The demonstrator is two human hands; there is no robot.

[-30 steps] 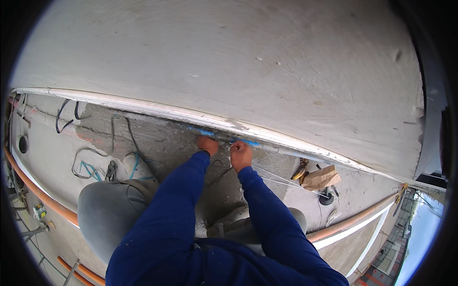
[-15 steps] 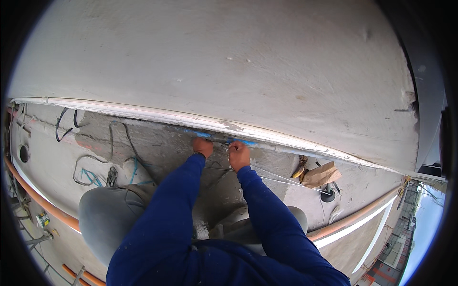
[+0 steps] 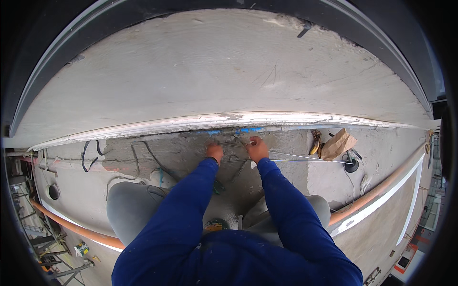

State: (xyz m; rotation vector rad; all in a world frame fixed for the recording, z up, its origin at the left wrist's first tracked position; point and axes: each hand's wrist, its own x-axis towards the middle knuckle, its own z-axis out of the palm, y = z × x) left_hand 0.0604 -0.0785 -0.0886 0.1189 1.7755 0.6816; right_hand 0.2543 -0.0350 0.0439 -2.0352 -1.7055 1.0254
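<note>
We see the left hand (image 3: 214, 152) and right hand (image 3: 257, 148), each grip pinched on a thin white taut string (image 3: 305, 157) beneath the white plaster wall edge (image 3: 229, 119); we judge alignment underway, next needing steady tension rightward.

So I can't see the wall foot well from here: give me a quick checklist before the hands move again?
1. Left hand at the wall foot: ok.
2. Right hand pinching the thin white line: ok.
3. Line runs straight toward the black round fitting: ok.
4. Left hand's grip on the line: cannot tell.
5. Brown paper bag off the line: ok.
</note>
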